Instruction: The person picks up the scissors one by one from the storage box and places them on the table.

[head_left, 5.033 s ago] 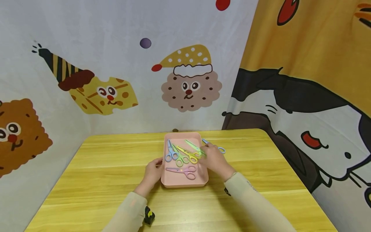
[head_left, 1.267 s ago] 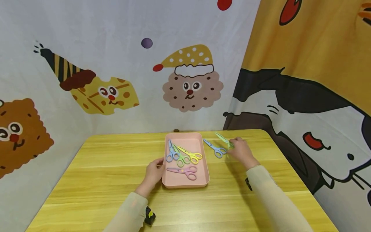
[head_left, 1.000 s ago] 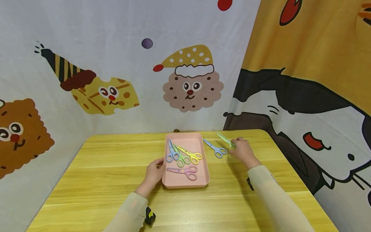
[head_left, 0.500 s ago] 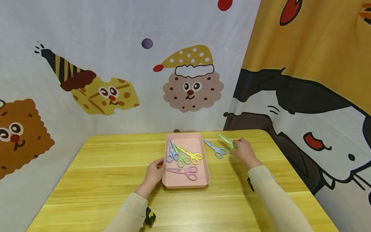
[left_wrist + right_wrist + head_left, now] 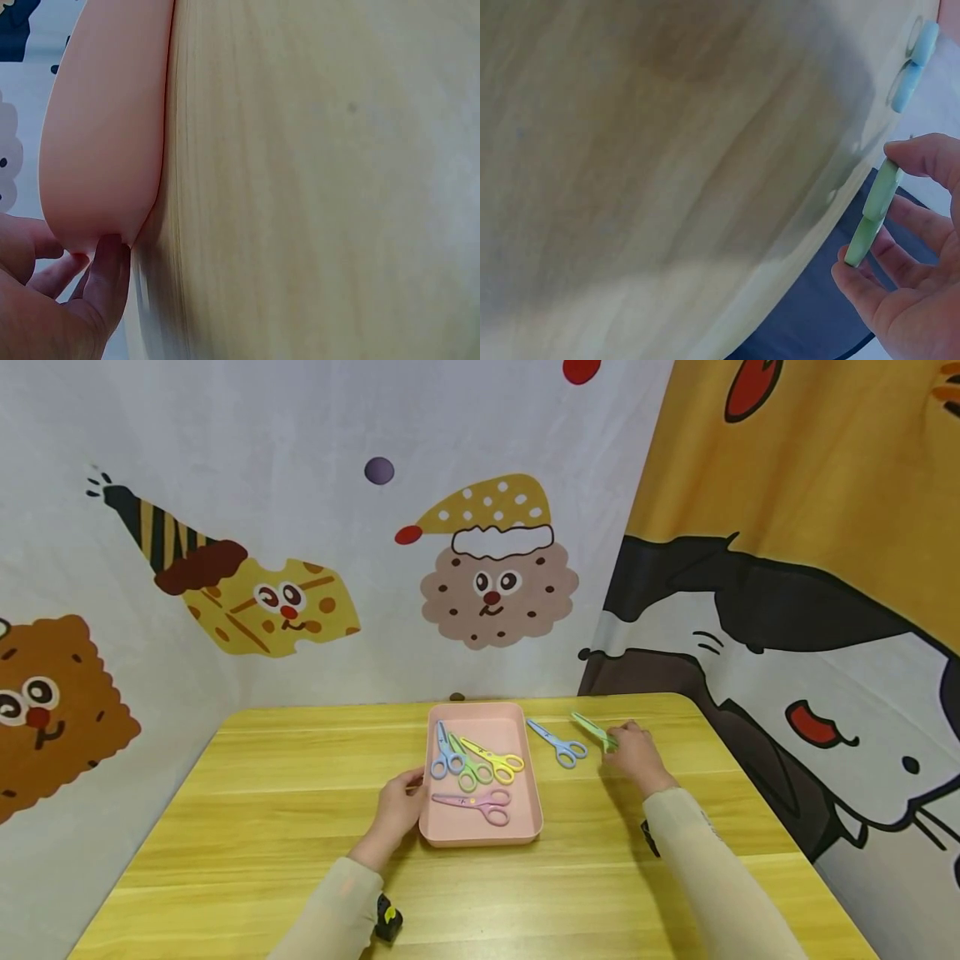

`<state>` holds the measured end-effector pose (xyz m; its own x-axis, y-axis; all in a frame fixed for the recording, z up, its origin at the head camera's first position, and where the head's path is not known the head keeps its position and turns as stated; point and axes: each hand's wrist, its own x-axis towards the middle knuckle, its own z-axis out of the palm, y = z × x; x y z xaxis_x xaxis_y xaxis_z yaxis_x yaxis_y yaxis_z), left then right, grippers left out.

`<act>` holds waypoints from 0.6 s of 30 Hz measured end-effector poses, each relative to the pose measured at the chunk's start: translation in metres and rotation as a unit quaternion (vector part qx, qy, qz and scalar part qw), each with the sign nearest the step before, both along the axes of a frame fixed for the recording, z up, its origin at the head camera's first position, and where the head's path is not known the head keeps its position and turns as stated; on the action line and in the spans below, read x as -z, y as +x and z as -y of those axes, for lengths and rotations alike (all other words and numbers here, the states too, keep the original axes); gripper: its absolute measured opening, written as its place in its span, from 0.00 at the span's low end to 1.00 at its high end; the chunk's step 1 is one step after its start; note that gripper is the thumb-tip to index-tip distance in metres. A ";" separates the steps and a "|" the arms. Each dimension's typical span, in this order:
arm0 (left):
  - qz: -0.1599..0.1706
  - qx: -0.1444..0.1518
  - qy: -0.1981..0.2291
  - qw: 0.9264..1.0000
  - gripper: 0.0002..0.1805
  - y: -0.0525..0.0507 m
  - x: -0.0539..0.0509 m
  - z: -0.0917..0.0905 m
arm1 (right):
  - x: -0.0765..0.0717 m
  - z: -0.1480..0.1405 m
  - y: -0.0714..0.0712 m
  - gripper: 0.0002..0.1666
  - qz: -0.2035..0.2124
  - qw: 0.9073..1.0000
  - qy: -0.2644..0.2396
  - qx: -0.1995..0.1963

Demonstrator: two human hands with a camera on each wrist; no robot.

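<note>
Right hand (image 5: 636, 753): right of centre in the lower half of the frame; your thumb and fingers pinch the light green scissors (image 5: 591, 729) at the handle end, blades pointing up and left.
Left hand (image 5: 397, 810): left of bottom centre; your fingers grip the left side of the pink tray (image 5: 472, 837).
Inside the tray: blue pair (image 5: 445, 752), green pair (image 5: 468, 766), yellow pair (image 5: 487, 755), pink pair (image 5: 472, 802).
Loose blue scissors (image 5: 557, 744): on the table (image 5: 300, 793), between tray and right hand.
</note>
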<state>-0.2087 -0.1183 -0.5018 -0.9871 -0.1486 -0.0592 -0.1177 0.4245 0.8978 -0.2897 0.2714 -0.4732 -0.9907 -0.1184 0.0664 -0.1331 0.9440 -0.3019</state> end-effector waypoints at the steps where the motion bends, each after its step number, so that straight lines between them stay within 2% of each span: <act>1: -0.002 0.000 -0.001 1.000 0.20 0.000 0.000 0.000 | 0.001 -0.001 -0.001 0.29 0.001 1.000 0.001 0.002; 11: -0.011 0.001 -0.003 1.000 0.19 -0.001 0.001 0.000 | 0.009 -0.007 -0.005 0.29 0.012 1.000 0.008 0.003; 18: -0.007 -0.002 -0.009 1.000 0.19 -0.003 0.005 0.001 | 0.011 -0.008 -0.006 0.29 0.038 0.999 -0.002 0.014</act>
